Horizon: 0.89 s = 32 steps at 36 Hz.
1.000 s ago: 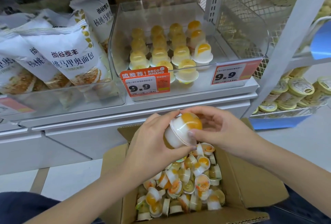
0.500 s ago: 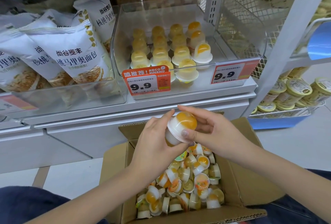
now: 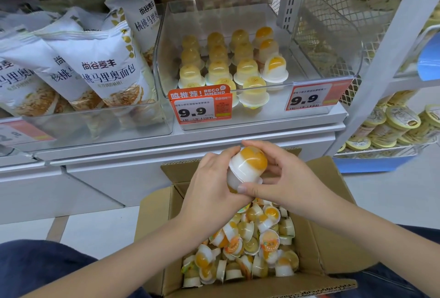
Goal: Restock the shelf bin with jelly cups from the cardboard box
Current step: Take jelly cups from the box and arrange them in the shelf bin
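Both hands hold one jelly cup (image 3: 247, 166) above the open cardboard box (image 3: 333, 245); the left hand (image 3: 212, 185) curls around its white base, and the right hand (image 3: 283, 178) pinches it — thumb at the rim, fingers over the orange dome; the cup is tilted, dome up and to the right. Loose jelly cups (image 3: 250, 250) fill the box in a jumble. On the shelf above, the clear shelf bin (image 3: 333, 43) holds cups in rows (image 3: 228, 59) — dome up, at its left and centre; orange 9.9 price tags (image 3: 201, 107) hang on its front. Bread bags (image 3: 95, 66) stand in the bin to the left.
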Tool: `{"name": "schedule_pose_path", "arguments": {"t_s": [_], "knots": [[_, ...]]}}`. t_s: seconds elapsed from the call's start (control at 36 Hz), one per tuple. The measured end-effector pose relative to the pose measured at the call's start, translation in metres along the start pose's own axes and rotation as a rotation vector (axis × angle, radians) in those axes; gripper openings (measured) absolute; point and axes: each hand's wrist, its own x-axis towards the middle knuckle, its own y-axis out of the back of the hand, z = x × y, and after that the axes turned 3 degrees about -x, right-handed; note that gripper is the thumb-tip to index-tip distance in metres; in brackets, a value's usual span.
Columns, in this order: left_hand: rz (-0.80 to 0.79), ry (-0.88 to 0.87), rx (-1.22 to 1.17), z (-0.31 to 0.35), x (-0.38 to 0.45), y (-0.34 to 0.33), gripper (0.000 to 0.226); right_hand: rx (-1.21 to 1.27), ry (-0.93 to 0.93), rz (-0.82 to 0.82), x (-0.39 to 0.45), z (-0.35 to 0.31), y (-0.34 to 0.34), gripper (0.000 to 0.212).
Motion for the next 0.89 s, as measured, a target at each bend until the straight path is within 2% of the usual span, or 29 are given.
{"name": "schedule_pose_path", "arguments": {"t_s": [0.11, 0.36, 0.5, 0.56, 0.64, 0.69, 0.78, 0.83, 0.89], "knots": [[0.017, -0.019, 0.093, 0.000, 0.002, -0.001, 0.071, -0.006, 0.004, 0.026, 0.001, -0.001, 0.001, 0.063], [0.010, -0.098, 0.185, 0.010, 0.008, 0.004, 0.082, -0.115, -0.009, -0.004, 0.006, -0.017, 0.015, 0.061], [-0.092, -0.063, 0.021, 0.017, 0.017, 0.007, 0.098, -0.145, -0.003, 0.029, 0.006, -0.025, 0.031, 0.052], [-0.112, -0.057, 0.029, 0.015, 0.025, 0.012, 0.093, -0.126, 0.003, 0.084, 0.007, -0.032, 0.046, 0.052], [-0.103, -0.041, 0.084, 0.008, 0.037, 0.024, 0.071, -0.066, 0.048, 0.203, 0.016, -0.051, 0.078, 0.055], [-0.058, -0.033, 0.104, 0.002, 0.046, 0.032, 0.062, -0.200, 0.112, 0.283, 0.030, -0.067, 0.100, 0.053], [-0.014, 0.000, 0.108, -0.005, 0.057, 0.040, 0.058, -0.588, 0.163, 0.305, 0.064, -0.090, 0.134, 0.051], [0.008, 0.019, 0.115, -0.008, 0.061, 0.043, 0.055, -0.852, 0.188, 0.210, 0.091, -0.101, 0.150, 0.056], [0.020, 0.028, 0.142, -0.008, 0.063, 0.044, 0.052, -1.069, 0.253, 0.036, 0.115, -0.104, 0.161, 0.059]]}}
